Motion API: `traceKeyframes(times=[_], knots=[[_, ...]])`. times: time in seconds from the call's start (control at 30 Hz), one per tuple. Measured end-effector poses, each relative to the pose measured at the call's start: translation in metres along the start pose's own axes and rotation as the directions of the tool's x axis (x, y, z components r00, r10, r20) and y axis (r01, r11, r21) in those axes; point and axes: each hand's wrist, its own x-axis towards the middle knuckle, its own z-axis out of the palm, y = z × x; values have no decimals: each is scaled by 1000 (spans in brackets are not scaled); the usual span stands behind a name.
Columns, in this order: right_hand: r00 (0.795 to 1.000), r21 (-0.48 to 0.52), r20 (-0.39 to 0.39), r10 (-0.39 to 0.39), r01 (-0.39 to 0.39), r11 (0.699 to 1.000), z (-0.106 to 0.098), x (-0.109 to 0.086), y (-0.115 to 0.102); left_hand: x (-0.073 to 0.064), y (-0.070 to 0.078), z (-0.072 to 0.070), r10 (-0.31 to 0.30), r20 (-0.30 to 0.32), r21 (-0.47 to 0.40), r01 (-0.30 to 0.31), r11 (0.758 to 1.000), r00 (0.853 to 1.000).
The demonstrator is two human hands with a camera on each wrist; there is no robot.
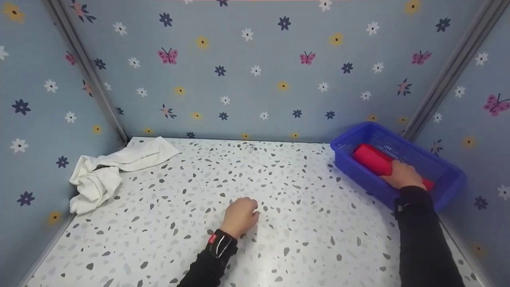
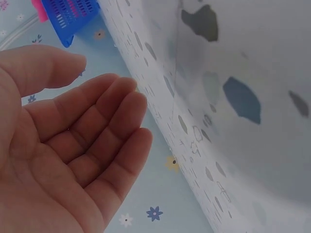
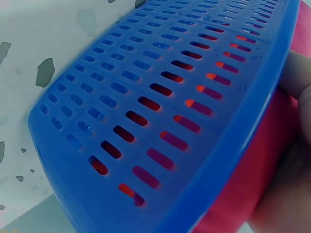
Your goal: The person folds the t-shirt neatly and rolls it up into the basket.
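Note:
A smooth red bundle [image 1: 372, 159], long and rounded, lies inside the blue plastic basket [image 1: 358, 183] at the right. My right hand [image 1: 404, 175] reaches over the basket's near side and grips the bundle, thumb on the near side. In the right wrist view the slotted basket wall [image 3: 116, 102] fills most of the picture, with red fabric-like material [image 3: 262, 160] beside the thumb and fingers. My left hand [image 1: 240, 217] hovers close over the middle of the table and holds nothing. Its fingers [image 2: 116, 111] are loosely bent, palm in sight of the left wrist camera.
A crumpled white cloth [image 1: 97, 183] lies at the table's left edge, stretching toward the back corner. The speckled white table [image 1: 223, 175] is bounded by flower-patterned panels [image 1: 255, 71] at the back and both sides. The basket stands against the right panel.

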Motion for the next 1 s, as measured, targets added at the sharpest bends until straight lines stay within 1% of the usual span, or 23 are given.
traceKeyframes(times=[0.2,0.3,0.4,0.53,0.67,0.77,1.0], knots=[[996,37,77,-33,30,999,-3,-3,-1,0,-3,-1,10,-14,-2,-10,1000,1000],[993,44,115,-23,17,999,-5,-4,-1,0,-4,-1,17,-19,-4,-17,1000,1000],[992,51,126,-14,7,999,-5,-5,-2,-1,-5,-2,13,-21,-10,-13,1000,1000],[996,61,88,-17,12,998,-6,-6,-8,1,-7,-4,3,-22,1,-3,1000,1000],[998,73,14,-62,61,996,-5,-3,-16,3,-10,-9,8,-37,29,-7,1000,999],[995,80,-27,-97,99,992,-4,-3,-24,6,-12,-14,4,-41,38,-2,999,999],[986,60,-81,-146,151,987,-6,-5,-48,13,-17,-23,-34,-46,32,36,999,998]])
